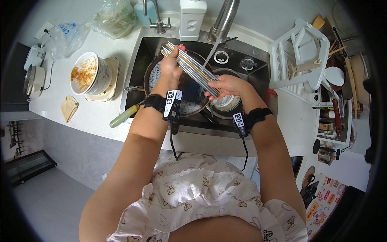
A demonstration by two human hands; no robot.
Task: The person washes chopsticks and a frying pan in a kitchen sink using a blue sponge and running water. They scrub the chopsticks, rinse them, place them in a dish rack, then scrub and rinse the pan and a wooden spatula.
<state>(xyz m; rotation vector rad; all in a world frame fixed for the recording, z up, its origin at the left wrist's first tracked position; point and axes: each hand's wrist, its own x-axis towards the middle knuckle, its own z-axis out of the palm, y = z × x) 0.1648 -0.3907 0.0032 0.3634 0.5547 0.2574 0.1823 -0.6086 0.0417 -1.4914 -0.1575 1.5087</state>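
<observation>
A bundle of metal chopsticks (195,70), mostly silver with some gold-coloured ones, slants across the sink in both hands. My left hand (172,65) grips its upper left end, the thumb laid over the sticks. Around the lower right end closes my right hand (225,86). Water runs from the faucet (225,22) onto the chopsticks. Beneath them, a large pan (148,75) with sudsy water sits in the dark sink (137,54). Stacked bowls (225,104) in another pan are partly hidden by my right hand.
Left of the sink stand stained, stacked white bowls (86,72) on a container (113,81), near a folded tan cloth (69,108). A green handle (124,116) overhangs the sink's front left edge. A white bottle (192,19) stands behind; a white rack (297,57) is at right.
</observation>
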